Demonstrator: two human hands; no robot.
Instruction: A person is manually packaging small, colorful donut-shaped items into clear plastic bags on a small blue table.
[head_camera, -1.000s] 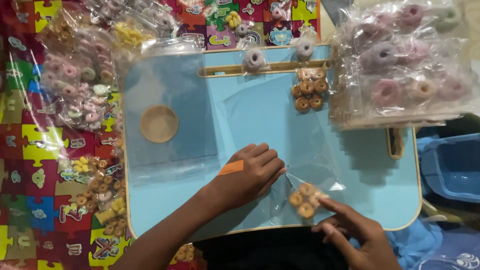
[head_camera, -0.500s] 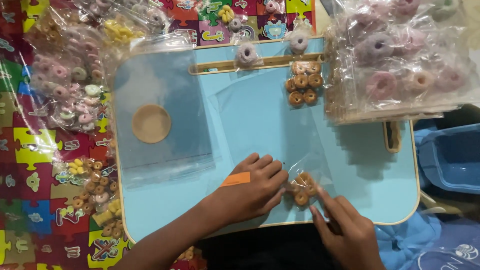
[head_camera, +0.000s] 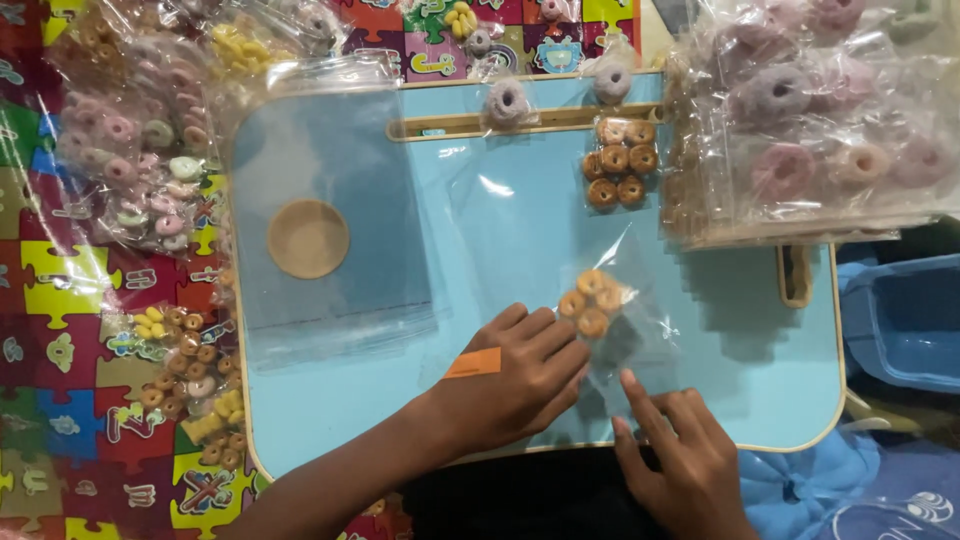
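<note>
**Near front edge of blue table: small bag of rings under both hands**

On the light-blue table (head_camera: 760, 370), near its front edge and a bit right of centre, lies a clear plastic bag (head_camera: 610, 320) w/ approx. four small orange-brown rings (head_camera: 590, 300) bunched at its upper left. Bag lies flat on the tabletop.

Left hand (head_camera: 515, 375) rests palm down, fingers (head_camera: 560, 355) stretched nearly flat and close together, tips pressing the bag's left edge just below the rings; not curled round anything. An orange sticker (head_camera: 472, 362) sits on the back of that hand. Right hand (head_camera: 680, 465) comes in from the bottom edge, index finger extended, its tip on the bag's lower corner; other fingers loosely bent, nothing gripped.

Further back: a second bag of brown rings (head_camera: 620, 160), approx. six in it, near the wooden slot (head_camera: 460, 123). Left of centre, a round wooden disc (head_camera: 308, 238) under a sheet of clear plastic (head_camera: 330, 290). At right, a stack of bagged pink and lilac rings (head_camera: 800, 150); at left, more bagged rings (head_camera: 140, 170) on a puzzle-pattern mat (head_camera: 60, 330). Blue tub (head_camera: 905, 320) at far right.
</note>
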